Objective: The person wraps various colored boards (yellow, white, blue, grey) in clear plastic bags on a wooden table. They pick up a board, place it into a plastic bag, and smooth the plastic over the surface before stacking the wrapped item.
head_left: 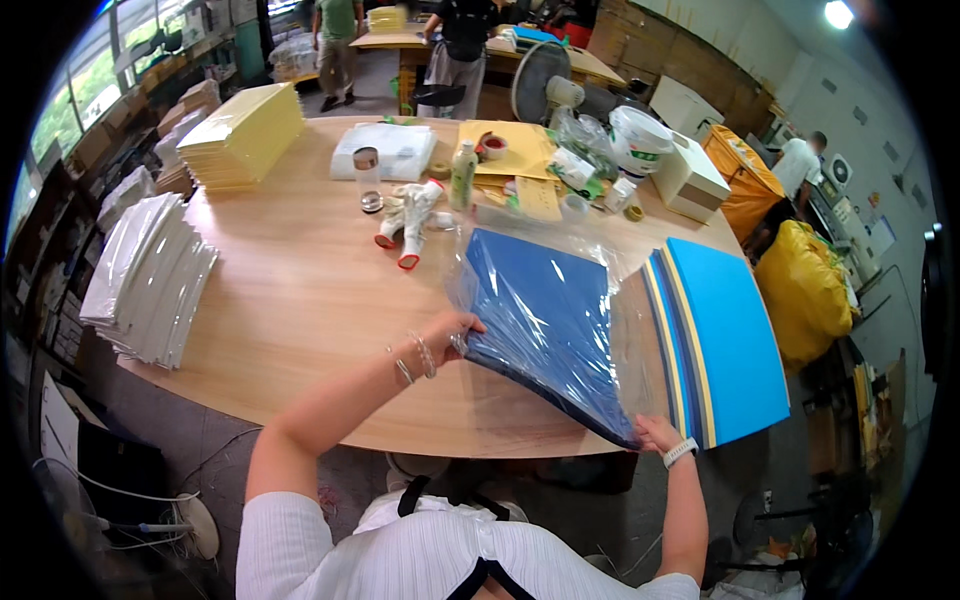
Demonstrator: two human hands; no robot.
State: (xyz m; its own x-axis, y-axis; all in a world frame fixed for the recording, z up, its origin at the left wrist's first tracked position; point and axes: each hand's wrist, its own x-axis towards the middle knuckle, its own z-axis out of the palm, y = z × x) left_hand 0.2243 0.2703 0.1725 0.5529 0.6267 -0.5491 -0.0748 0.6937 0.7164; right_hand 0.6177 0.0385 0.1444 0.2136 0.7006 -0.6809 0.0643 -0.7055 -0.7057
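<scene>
A stack of dark blue sheets (pixel 545 300) lies inside a clear plastic bag (pixel 632 345) on the table in front of me. Its near edge is lifted a little and bends downward to the right. My left hand (pixel 456 332) is closed on the near left corner, thumb on top. At the near right corner, my right hand (pixel 657 434) pinches the bag and the sheets. Loose film spreads past the sheets on both sides. Just right of the bag stands a stack of blue and cream sheets (pixel 728 340), close to my right hand.
White wrapped packs (pixel 150 280) and a cream stack (pixel 245 135) line the table's left side. Gloves (pixel 408 215), a green bottle (pixel 464 175), a glass tumbler (pixel 368 180), tape (pixel 492 147) and a white bucket (pixel 640 140) stand beyond the bag. Other people are farther off.
</scene>
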